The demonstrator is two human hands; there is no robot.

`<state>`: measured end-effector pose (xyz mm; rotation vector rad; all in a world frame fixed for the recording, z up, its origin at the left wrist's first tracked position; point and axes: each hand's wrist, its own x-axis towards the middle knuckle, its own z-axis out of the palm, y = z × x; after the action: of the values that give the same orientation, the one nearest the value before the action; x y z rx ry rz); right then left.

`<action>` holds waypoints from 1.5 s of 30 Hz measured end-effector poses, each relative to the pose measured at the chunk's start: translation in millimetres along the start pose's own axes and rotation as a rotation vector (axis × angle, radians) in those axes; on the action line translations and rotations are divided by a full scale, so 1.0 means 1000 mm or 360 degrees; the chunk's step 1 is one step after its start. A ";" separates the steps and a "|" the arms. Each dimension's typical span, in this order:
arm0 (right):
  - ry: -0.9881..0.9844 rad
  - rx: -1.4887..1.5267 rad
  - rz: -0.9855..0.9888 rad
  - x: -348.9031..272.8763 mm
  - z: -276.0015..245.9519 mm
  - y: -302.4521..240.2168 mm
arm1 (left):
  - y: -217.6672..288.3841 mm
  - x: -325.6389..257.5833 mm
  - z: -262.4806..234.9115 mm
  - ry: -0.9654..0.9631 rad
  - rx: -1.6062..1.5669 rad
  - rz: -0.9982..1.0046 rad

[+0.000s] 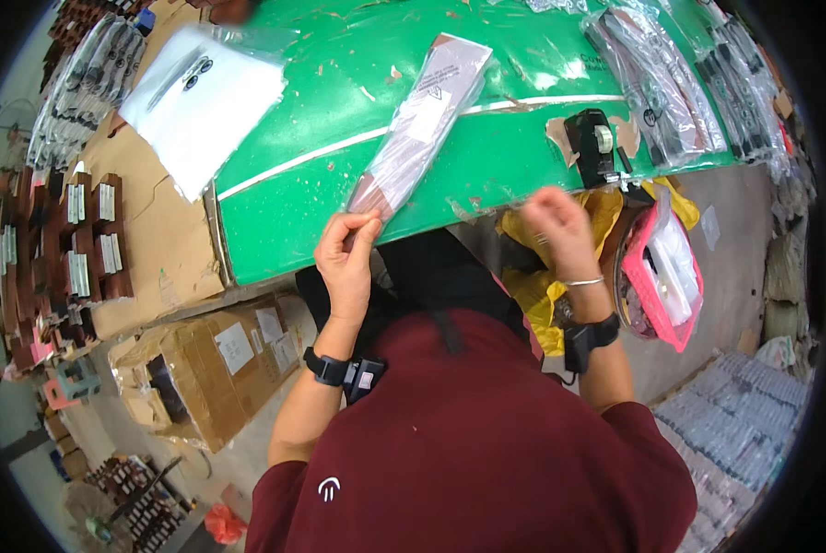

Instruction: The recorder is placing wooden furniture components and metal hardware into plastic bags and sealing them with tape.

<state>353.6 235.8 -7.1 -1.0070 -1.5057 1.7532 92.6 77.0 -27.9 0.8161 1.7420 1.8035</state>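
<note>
A long, flat brown piece in a transparent plastic sleeve (424, 115) lies slanted across the green tabletop (330, 92), its near end at the table's front edge. My left hand (346, 249) grips that near end, thumb on top. My right hand (560, 230) is held apart from the sleeve, just off the table edge, below the black tape dispenser (593, 147). Its fingers are curled together and slightly blurred; something small and pale seems to be at the fingertips, but I cannot make it out.
A stack of transparent bags (201, 101) lies at the left on cardboard. Wrapped packages (657, 92) are piled at the right. Brown pieces (86, 230) stand at far left. Below are a cardboard box (215, 369), a pink-rimmed bin (689, 313) and a yellow bag (542, 318).
</note>
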 end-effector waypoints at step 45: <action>-0.0002 -0.0914 -0.0628 0.044 0.172 -0.006 | 0.027 0.031 -0.037 -0.0170 -0.0880 -0.0968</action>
<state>183.6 184.2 3.1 -0.8805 -2.1011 1.0673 46.6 71.7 1.4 0.1257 1.1498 1.6387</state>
